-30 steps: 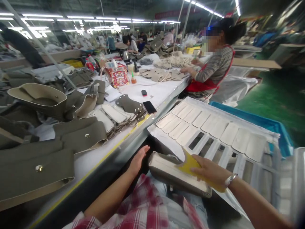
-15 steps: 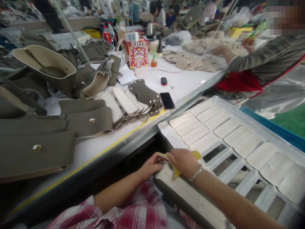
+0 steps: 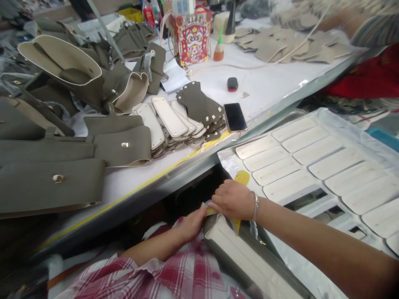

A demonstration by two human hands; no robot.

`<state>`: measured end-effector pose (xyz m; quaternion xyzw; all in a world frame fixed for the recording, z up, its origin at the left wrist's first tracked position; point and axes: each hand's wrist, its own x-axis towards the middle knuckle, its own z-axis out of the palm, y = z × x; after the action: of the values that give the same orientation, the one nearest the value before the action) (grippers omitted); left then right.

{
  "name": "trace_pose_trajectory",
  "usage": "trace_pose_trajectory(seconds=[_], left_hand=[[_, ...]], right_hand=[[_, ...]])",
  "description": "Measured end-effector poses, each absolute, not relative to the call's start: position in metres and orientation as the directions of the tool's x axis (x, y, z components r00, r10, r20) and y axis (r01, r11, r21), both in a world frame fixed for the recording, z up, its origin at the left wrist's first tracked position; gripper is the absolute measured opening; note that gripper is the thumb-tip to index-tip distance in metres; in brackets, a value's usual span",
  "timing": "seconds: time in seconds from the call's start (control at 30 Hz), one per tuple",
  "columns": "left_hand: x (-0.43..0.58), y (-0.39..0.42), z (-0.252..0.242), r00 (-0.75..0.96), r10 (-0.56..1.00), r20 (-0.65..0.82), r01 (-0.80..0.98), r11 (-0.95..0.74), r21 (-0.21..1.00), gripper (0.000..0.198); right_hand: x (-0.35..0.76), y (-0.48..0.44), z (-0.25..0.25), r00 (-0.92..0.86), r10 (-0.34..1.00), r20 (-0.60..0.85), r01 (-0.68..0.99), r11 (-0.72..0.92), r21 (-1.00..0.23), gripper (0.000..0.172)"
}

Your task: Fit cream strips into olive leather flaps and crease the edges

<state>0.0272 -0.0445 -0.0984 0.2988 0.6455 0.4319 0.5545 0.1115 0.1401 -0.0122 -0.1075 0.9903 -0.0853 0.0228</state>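
Right hand [image 3: 233, 201]: closed on yellow piece [image 3: 242, 177] over far end of bag [image 3: 241, 255]. Left hand [image 3: 190, 224]: adjoining, perhaps steadying; grip cannot be told.

White tabletop [image 3: 262, 89] in a cluttered workroom
A yellow strip [image 3: 218, 140] follows its near edge; light glints along the rim, a pale pole [image 3: 106, 31] slants at left, a slatted rack [image 3: 313, 209] stands at right.

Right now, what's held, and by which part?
The right hand grips a yellow piece around its middle; whether the left hand holds anything is unclear.
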Motion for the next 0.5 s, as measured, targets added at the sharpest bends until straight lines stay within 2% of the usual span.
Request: trace_pose_trajectory(seconds=[0.1,0.23,0.33,0.5], left_hand=[[0.034,-0.051,-0.097,-0.298,0.874,-0.383,0.099,0.428,0.899,0.051],[0.041,-0.056,-0.094,-0.324,0.908,-0.266,0.213,0.344,0.914,0.053],[0.047,-0.055,-0.087,-0.333,0.914,-0.232,0.215,0.313,0.925,0.050],[0.054,-0.047,-0.071,-0.315,0.920,-0.234,0.108,0.280,0.954,0.045]], right_hand=[[0.106,0.142,-0.012,-0.948,-0.317,-0.019,-0.309,0.934,-0.179,0.043],[0.102,0.145,-0.014,-0.914,-0.404,0.031,-0.402,0.894,-0.198,0.044],[0.100,0.147,-0.016,-0.887,-0.457,0.069,-0.461,0.862,-0.212,0.044],[0.101,0.150,-0.018,-0.860,-0.504,0.082,-0.509,0.830,-0.230,0.042]])
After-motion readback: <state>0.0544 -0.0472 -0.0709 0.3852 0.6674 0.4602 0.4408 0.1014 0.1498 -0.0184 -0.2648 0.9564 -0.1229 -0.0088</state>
